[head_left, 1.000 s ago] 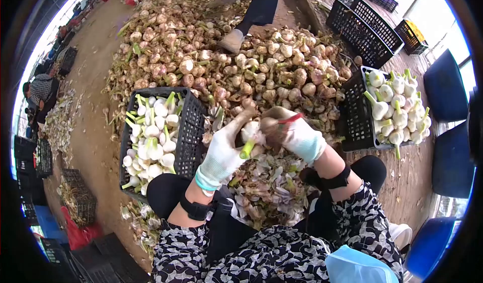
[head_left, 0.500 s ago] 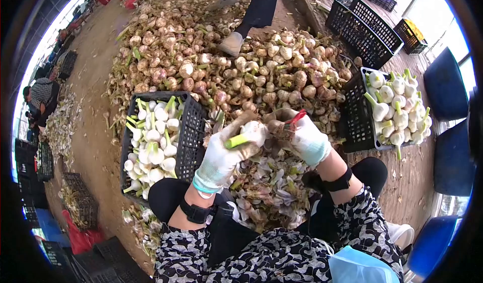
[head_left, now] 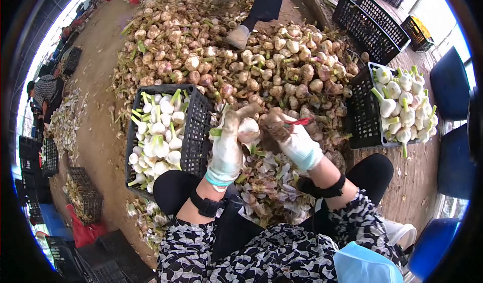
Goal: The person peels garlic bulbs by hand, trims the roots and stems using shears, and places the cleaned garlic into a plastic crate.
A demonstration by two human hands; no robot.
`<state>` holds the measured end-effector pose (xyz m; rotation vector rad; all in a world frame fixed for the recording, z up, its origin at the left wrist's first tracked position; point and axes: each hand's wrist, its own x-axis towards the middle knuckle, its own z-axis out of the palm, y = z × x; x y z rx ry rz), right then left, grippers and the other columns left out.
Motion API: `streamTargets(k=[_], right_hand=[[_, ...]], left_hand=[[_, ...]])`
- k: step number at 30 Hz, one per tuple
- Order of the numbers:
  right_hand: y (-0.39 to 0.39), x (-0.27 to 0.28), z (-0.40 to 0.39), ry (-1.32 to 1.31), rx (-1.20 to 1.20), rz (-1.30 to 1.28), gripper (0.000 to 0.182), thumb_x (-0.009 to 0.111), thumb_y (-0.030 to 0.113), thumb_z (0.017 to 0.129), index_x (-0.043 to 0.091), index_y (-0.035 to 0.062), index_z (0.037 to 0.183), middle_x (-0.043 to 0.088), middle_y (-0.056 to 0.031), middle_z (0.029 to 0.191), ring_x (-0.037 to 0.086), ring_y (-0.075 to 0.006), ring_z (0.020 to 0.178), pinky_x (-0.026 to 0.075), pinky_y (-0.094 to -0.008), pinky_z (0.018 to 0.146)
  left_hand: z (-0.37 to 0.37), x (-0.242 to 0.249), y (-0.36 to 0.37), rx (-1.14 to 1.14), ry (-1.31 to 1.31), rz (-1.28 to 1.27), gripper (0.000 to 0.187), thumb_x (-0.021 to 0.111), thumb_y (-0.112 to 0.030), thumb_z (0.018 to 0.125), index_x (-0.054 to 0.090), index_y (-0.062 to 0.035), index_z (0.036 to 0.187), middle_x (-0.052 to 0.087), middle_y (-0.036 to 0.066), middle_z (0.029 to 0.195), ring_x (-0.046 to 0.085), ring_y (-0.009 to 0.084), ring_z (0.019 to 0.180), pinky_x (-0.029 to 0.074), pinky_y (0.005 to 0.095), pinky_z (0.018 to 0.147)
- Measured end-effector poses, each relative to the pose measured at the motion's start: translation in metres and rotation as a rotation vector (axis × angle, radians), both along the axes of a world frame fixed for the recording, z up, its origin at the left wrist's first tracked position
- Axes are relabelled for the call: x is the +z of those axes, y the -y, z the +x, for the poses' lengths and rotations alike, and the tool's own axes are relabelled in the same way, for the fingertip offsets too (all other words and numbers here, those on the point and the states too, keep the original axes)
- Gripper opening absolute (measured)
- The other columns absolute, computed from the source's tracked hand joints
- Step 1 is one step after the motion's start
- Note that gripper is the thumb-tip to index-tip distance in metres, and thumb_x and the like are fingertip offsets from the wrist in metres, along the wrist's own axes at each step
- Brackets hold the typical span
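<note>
My left hand (head_left: pixel 226 149), in a dirty white glove, grips a peeled white garlic bulb (head_left: pixel 249 128) whose green stem (head_left: pixel 216 132) points left toward the crate. My right hand (head_left: pixel 294 139), gloved too, holds a red-handled tool (head_left: pixel 300 122) against the bulb's root end. Both hands meet above a heap of torn garlic skins (head_left: pixel 269 182) between my knees. A big pile of unpeeled garlic (head_left: pixel 236 56) lies just beyond.
A black crate (head_left: pixel 193 127) of cleaned bulbs sits at my left, another black crate (head_left: pixel 359 112) of them at my right. Empty crates (head_left: pixel 370 23) stand at the far right. Another person's legs (head_left: pixel 261 6) stand in the pile; a person (head_left: pixel 45 94) crouches far left. Blue chairs (head_left: pixel 450 86) line the right.
My left hand has turned the bulb so its stem swings from pointing down toward me to pointing left. The right hand stays on the root end with the tool.
</note>
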<state>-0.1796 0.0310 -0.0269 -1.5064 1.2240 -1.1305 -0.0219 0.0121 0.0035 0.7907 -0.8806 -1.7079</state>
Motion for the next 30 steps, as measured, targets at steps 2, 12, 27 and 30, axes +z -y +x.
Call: streamTargets(k=[2, 12, 27, 30], right_hand=[[0.009, 0.006, 0.017, 0.107, 0.013, 0.133, 0.032, 0.061, 0.027, 0.088, 0.058, 0.0003, 0.105, 0.063, -0.0137, 0.089, 0.06, -0.0167, 0.079, 0.048, -0.0305, 0.071], [-0.002, 0.018, 0.037, 0.038, -0.186, 0.045, 0.032, 0.058, 0.028, 0.088, 0.056, -0.0014, 0.1, 0.06, -0.0157, 0.087, 0.06, -0.0269, 0.08, 0.048, -0.0336, 0.069], [0.017, -0.015, 0.057, -0.984, -0.202, -0.338, 0.012, 0.054, 0.007, 0.075, 0.063, 0.0009, 0.078, 0.063, -0.0127, 0.069, 0.061, -0.0274, 0.069, 0.047, -0.0363, 0.066], [0.031, -0.044, 0.051, -0.068, -0.461, 0.082, 0.018, 0.045, 0.006, 0.081, 0.062, 0.0003, 0.081, 0.061, -0.0152, 0.068, 0.059, -0.0304, 0.066, 0.047, -0.0368, 0.059]], left_hand=[[-0.004, 0.006, -0.002, 0.094, 0.276, -0.104, 0.057, 0.037, -0.049, 0.096, 0.056, 0.0003, 0.118, 0.058, 0.002, 0.085, 0.049, 0.0088, 0.068, 0.039, 0.022, 0.063], [0.001, -0.009, 0.004, 0.129, 0.082, -0.004, 0.044, 0.039, -0.036, 0.096, 0.052, 0.001, 0.117, 0.056, 0.001, 0.076, 0.047, 0.0096, 0.061, 0.039, 0.0221, 0.059], [0.0, -0.015, 0.003, 0.177, -0.286, 0.056, 0.041, 0.043, -0.012, 0.076, 0.049, -0.0014, 0.115, 0.055, 0.008, 0.098, 0.058, 0.0187, 0.088, 0.047, 0.0321, 0.082], [0.002, -0.006, 0.004, 0.144, -0.372, 0.082, 0.042, 0.043, -0.012, 0.079, 0.049, -0.001, 0.119, 0.056, 0.008, 0.095, 0.059, 0.0196, 0.074, 0.05, 0.0282, 0.066]])
